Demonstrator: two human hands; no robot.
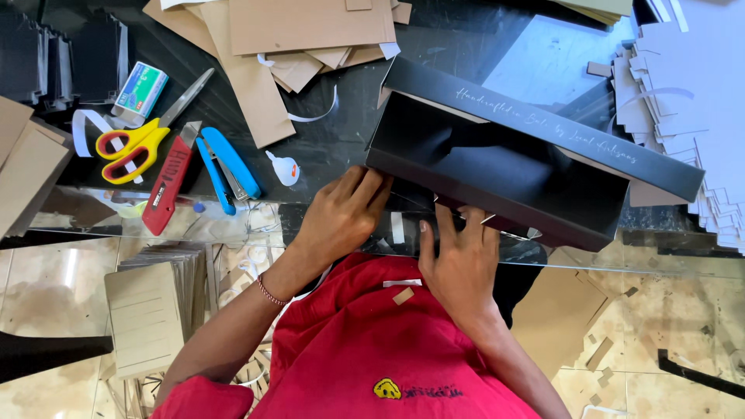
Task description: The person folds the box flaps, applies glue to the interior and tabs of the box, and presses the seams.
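The glass tabletop (326, 147) carried everything, its near edge running just in front of the person's red shirt (372, 349). Largest on it was the open black box (497, 178), lying on its side toward the right half of the tabletop, its hollow facing the person and its near wall at the near edge. Its near bottom rim was the part being worked: the step in hand looked like pressing down or smoothing a strip or flap along that rim, and the next move would seem to call for steady pressure along the edge while the box was kept from sliding.

The left hand (341, 217) lay with fingers curled and bent over the box's near left corner, touching it, pressing rather than clasping anything. The right hand (462, 260) lay flat and open, fingers spread, tips against the box's near wall just right of the left hand; it held nothing.

Toward the far edge lay a heap of brown card sheets (287, 46), and at the right edge a stack of pale grey card pieces (683, 101). Near the left edge, well apart from both hands, lay yellow-handled scissors (136, 143), a red utility knife (167, 182) and blue-handled pliers (225, 167).
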